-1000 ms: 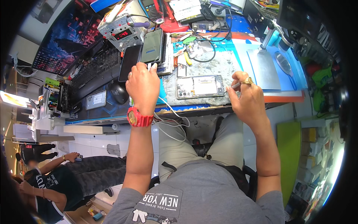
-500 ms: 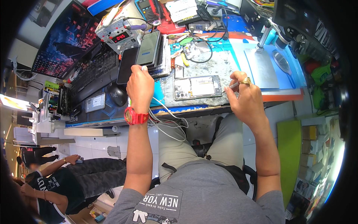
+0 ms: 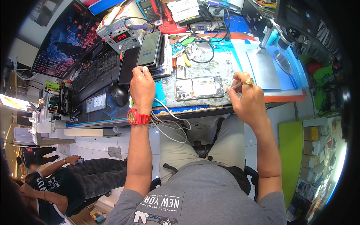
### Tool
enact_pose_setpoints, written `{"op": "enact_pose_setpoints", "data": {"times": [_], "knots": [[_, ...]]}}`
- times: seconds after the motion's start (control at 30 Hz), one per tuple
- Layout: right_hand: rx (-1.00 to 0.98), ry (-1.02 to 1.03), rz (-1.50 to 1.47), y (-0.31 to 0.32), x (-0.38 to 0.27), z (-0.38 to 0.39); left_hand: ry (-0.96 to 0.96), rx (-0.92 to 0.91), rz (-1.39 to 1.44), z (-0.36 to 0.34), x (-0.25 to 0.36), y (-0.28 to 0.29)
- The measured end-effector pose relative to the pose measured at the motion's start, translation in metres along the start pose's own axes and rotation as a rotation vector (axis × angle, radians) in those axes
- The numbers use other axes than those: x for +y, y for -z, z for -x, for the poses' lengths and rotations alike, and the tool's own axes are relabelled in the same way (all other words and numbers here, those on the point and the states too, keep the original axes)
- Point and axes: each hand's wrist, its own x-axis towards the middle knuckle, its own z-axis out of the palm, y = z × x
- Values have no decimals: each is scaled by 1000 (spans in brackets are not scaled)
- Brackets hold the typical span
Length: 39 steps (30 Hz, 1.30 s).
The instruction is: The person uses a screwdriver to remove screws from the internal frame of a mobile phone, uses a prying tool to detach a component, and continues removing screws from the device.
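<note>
An opened phone [image 3: 200, 88] lies on the grey work mat, its inner parts and a white battery area bare. Beside its right end, my right hand [image 3: 245, 98] is closed in a pinch round a slim, light, pen-like tool [image 3: 237, 85]. The tool's tip comes close to the phone's edge; whether they touch I cannot tell. My left hand [image 3: 142, 90] is closed, fingertips by the lower edge of a phone with a lit screen [image 3: 149, 48], which rests on a stack. What that hand grips, if anything, is hidden. A dark phone or tablet [image 3: 128, 65] lies beside the stack.
Left of my hands are a mouse [image 3: 119, 94], a keyboard [image 3: 92, 69], another phone [image 3: 96, 103] and a power supply [image 3: 120, 37]. White cables [image 3: 168, 125] hang over the desk edge. Right stand a metal plate with a post [image 3: 261, 67] and a mirror [image 3: 284, 63]. A person [image 3: 56, 187] sits at lower left.
My left hand has shifted slightly to the right near the lit phone. My right hand has barely moved, still with the slim tool beside the opened phone.
</note>
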Motion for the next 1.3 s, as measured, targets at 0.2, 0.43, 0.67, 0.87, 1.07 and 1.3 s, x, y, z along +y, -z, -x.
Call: {"op": "enact_pose_setpoints", "data": {"times": [0.2, 0.43, 0.67, 0.87, 1.07, 1.3], "knots": [[5, -7, -15, 0, 2, 1, -11, -25, -44, 6, 4, 13], [-2, -5, -1, 0, 0, 0, -265, 128, -338, -32, 24, 28], [7, -9, -9, 3, -2, -1, -61, -300, -416, -82, 47, 14], [-75, -18, 82, 8, -2, -1, 43, -362, -383, -90, 43, 3], [-137, 62, -55, 7, 0, -9, -162, -72, -439, -78, 37, 5], [-106, -30, -26, 7, -7, -13, -209, -130, -92, -76, 14, 5]]}}
